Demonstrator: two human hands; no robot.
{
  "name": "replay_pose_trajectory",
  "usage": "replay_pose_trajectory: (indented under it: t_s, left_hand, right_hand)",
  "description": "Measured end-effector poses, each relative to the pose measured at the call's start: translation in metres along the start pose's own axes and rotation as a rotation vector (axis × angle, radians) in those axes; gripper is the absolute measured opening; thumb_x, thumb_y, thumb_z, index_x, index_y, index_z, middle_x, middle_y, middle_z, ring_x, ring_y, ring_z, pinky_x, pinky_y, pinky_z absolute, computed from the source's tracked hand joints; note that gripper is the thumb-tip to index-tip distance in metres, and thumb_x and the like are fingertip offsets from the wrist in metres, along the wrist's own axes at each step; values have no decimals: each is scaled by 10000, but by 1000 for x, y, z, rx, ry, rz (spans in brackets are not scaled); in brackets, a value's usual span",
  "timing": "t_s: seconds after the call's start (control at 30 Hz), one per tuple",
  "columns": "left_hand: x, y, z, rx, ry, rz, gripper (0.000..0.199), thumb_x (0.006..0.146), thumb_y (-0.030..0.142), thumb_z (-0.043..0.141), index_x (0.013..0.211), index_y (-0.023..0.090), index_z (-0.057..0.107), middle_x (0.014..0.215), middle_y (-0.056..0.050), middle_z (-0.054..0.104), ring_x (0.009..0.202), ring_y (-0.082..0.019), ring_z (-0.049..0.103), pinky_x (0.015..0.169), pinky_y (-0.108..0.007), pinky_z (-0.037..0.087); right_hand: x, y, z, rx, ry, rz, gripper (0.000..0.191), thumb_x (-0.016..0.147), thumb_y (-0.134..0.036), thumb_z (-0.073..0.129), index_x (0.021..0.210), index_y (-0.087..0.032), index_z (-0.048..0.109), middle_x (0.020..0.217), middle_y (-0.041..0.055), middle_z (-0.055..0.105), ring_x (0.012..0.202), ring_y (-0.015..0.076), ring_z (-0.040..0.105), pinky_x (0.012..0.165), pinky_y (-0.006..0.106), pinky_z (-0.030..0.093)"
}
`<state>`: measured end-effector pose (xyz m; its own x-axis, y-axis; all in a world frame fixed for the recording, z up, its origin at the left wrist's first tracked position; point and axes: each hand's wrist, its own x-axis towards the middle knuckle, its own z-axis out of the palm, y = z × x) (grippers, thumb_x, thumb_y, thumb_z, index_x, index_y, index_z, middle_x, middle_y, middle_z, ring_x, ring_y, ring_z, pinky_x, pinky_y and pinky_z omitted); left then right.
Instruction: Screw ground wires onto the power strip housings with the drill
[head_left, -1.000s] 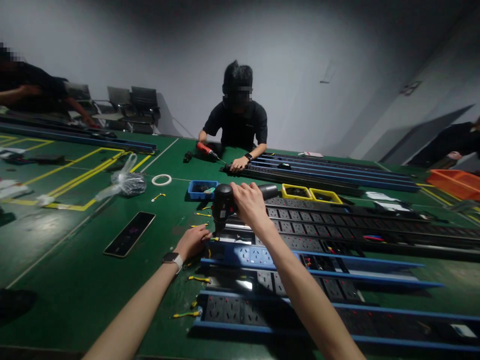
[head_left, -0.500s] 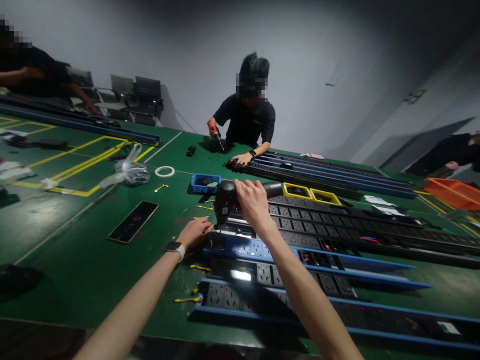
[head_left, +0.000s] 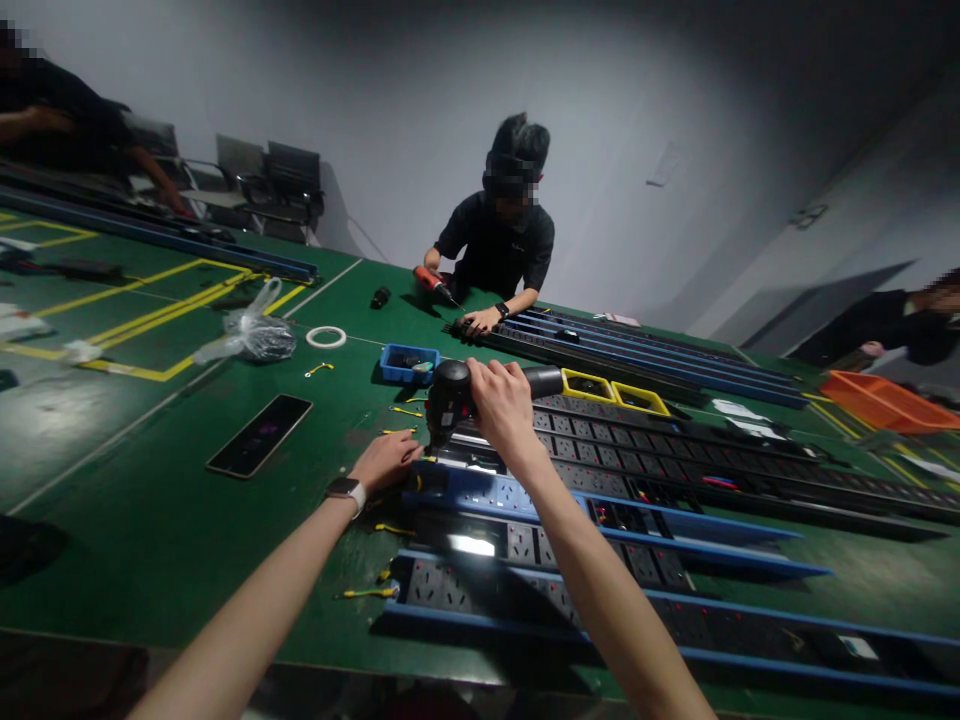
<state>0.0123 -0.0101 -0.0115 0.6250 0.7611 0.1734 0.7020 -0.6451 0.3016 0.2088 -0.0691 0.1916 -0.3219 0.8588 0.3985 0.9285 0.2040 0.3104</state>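
My right hand is wrapped round a black cordless screwdriver, its head pointing down at the end of a power strip. My left hand is closed at that same end, fingertips pinched at a short yellow-green wire just beside the tool's tip. The tip and the screw spot are mostly hidden. Below lies a blue power strip with rows of sockets. Nearer to me, another blue-edged socket strip has a yellow-green wire with a ring end at its left end.
A phone, a white tape ring, a plastic bag and a blue bin lie on the green table. Yellow bins stand behind the strips. Across the table a co-worker holds a red drill.
The view has shifted slightly; my hands and the screwdriver stay at the strip's end. The co-worker's red drill has tilted and its tip come nearer their other hand.
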Motion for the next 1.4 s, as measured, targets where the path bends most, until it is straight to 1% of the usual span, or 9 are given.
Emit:
replay_pose_trajectory:
  t_s: [0.13,0.33,0.53,0.7,0.93,1.1,1.23,1.4]
  left_hand:
    - [0,-1,1,9,9,8,429,1015,380,335,784,197,647,859,-30,602,730,-117,526,693,-252,317]
    - [-1,0,-1,-17,1,7,426,1012,365,347,767,192,649,834,-30,592,702,-113,502,677,-254,297]
    - [-1,2,-6,11,-18,9,404,1012,325,342,787,190,650,856,-35,605,727,-120,518,689,-256,304]
    - [-1,3,-6,22,-18,5,411,1014,338,339,785,195,649,877,-37,616,749,-125,532,701,-255,316]
    - [-1,1,-3,16,-10,6,402,1013,353,348,800,196,651,878,-34,617,752,-119,545,702,-249,335]
    - [-1,-1,-1,35,-4,26,417,1016,356,330,820,197,662,894,-38,625,764,-121,559,712,-245,363]
    - [-1,1,-4,33,-2,9,424,1012,364,338,805,196,668,875,-39,623,756,-122,558,712,-241,377]
    - [-2,5,-10,30,-17,-2,422,1009,351,342,806,191,676,873,-48,625,751,-123,552,701,-245,371]
  right_hand:
    - [3,0,0,-3,-19,41,332,800,-19,531,1108,-141,512,999,92,689,939,246,579,795,369,317]
    - [5,4,1,12,-40,20,355,789,-21,537,1120,-145,506,991,85,693,951,246,585,800,372,317]
    - [2,4,4,-10,-20,46,401,745,-7,559,1122,-135,507,1014,87,688,940,245,583,791,370,322]
    - [3,6,4,-2,-36,38,395,751,-6,551,1121,-139,509,1016,83,694,954,246,588,788,373,324]
    - [2,2,4,-12,-5,30,347,784,-13,532,1104,-146,509,985,78,690,928,242,588,783,375,325]
    - [5,2,5,-5,-10,33,375,758,-6,543,1103,-147,502,990,76,688,930,246,585,785,374,324]
    - [3,3,5,2,-12,15,382,758,-10,548,1112,-147,499,1006,84,690,946,246,583,785,372,322]
    - [0,3,6,-4,-18,76,323,789,-23,542,1086,-145,506,994,98,688,936,247,585,800,371,324]
